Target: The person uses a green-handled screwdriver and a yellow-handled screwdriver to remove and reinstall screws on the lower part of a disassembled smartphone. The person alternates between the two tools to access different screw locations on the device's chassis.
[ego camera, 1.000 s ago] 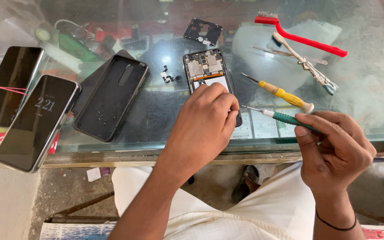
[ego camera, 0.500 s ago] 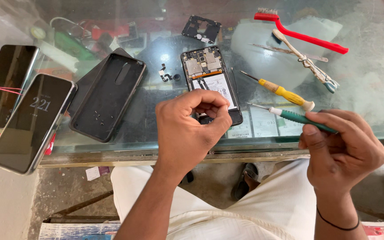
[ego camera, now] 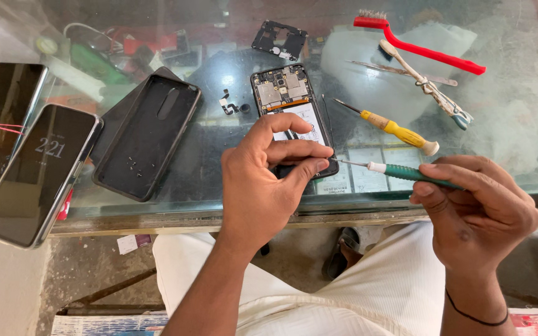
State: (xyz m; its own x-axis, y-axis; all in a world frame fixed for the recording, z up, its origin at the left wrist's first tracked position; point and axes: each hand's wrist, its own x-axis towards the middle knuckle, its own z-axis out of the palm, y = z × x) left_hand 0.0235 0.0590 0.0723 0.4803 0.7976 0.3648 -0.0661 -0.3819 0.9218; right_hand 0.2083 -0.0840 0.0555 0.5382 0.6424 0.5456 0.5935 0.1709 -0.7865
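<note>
Two hands work near the opened black phone [ego camera: 291, 115], its back cover off and circuit boards exposed on the glass tabletop [ego camera: 518, 143]. Left hand [ego camera: 269, 186] pinches at the tip of the slim green-handled screwdriver [ego camera: 406, 173], which the right hand [ego camera: 477, 211] grips closed.

The screwdriver [ego camera: 413, 174] in the right hand [ego camera: 477, 214] has a green handle, a white collar and a silver shaft; the other screwdriver [ego camera: 388, 127] on the glass counter [ego camera: 518, 130] is yellow with a cream cap; the brush [ego camera: 418, 43] is bright red with pale bristles; the opened phone [ego camera: 291, 109] shows grey metal shields, an orange strip and a white battery label inside a black frame; the phone case [ego camera: 146, 138] is matt black; 2 phones [ego camera: 35, 174] lie with glossy black screens, 1 showing pale digits; the trousers [ego camera: 368, 298] are cream with fine ribbing; a thin black band [ego camera: 471, 316] circles the right wrist.
</note>
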